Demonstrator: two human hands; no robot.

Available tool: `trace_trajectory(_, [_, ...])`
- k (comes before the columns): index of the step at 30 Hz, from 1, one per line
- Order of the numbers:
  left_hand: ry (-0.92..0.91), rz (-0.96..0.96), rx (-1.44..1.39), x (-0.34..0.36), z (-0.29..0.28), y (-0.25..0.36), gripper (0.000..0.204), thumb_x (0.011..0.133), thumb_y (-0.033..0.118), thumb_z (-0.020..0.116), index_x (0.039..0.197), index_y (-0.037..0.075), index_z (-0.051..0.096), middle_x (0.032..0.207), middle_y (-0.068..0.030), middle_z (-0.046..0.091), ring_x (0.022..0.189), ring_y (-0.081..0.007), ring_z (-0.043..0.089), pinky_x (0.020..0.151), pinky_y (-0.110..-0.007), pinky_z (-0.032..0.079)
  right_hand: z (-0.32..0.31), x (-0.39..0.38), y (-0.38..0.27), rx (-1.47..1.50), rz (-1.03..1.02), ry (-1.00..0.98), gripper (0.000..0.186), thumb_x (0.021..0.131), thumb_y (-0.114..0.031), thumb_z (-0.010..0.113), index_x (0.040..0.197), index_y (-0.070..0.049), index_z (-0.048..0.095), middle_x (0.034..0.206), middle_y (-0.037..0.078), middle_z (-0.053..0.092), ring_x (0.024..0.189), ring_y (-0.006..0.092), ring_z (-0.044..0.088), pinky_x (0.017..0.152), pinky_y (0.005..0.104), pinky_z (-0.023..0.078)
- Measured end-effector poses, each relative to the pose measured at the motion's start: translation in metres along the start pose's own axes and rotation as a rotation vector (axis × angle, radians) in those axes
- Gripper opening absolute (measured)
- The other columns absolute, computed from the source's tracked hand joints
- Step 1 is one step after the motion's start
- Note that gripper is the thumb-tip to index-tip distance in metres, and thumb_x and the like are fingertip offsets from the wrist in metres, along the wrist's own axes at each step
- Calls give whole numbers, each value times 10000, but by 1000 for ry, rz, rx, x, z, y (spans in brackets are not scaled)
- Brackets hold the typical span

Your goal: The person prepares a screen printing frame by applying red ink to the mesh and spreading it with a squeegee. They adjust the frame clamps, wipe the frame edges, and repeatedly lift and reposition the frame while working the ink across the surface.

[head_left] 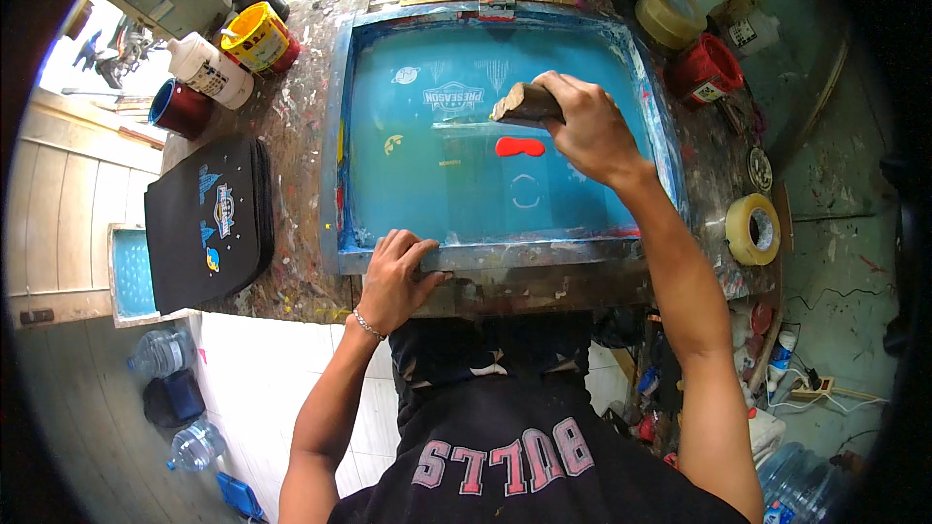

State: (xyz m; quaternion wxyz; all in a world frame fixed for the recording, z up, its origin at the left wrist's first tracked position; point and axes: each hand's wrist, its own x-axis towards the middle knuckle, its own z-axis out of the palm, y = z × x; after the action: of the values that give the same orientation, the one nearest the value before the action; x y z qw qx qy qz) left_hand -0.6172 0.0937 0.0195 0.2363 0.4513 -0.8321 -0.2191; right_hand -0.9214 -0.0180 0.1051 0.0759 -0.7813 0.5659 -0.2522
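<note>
A screen-printing frame [476,254] with a blue-green mesh [408,189] lies on the worktable. Fingers of my left hand [395,275] curl over its near rail, with the thumb on the front side. Above the mesh, right of centre, my right hand [590,126] grips a squeegee [525,105] by its wooden body; its lower edge is partly hidden. Just below the squeegee shows a bright red, rounded patch [520,147] on the mesh. Pale stencil designs, among them a crest [454,97] and a small planet [405,76], stand out left of the squeegee.
A stack of black printed sheets [209,223] sits on the table's left. Behind it stand a yellow tub [258,37], a white bottle [209,70] and a dark jar [182,109]. Tape rolls [753,229] and a red tub [703,68] line the right. A metal clamp [496,5] is at the far rail.
</note>
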Motion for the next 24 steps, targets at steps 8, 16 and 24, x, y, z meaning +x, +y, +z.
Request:
trace_trajectory(8, [14, -9, 12, 14, -40, 29, 425, 706, 194, 861, 1061, 35, 692, 974, -115, 605, 933, -316, 582, 842, -414, 486, -55, -8, -6, 176, -56, 113, 399, 749, 66, 736, 1129, 0, 637, 1015, 206, 726, 996, 330, 725, 863, 382, 557])
trace_trajectory(16, [23, 53, -112, 50, -109, 62, 406, 738, 135, 868, 1075, -31, 713, 925, -106, 614, 767, -192, 603, 717, -321, 500, -125, 15, -35, 37, -137, 230, 415, 752, -10, 770, 1146, 40, 648, 949, 176, 728, 890, 223, 717, 836, 355, 546])
trace_trajectory(24, [-21, -11, -105, 55, -112, 65, 431, 717, 173, 888, 1045, -46, 713, 913, -102, 633, 766, -179, 607, 726, -322, 503, -144, 13, -58, 152, -61, 230, 368, 709, 12, 770, 1055, 80, 663, 891, 215, 720, 850, 234, 720, 780, 354, 542])
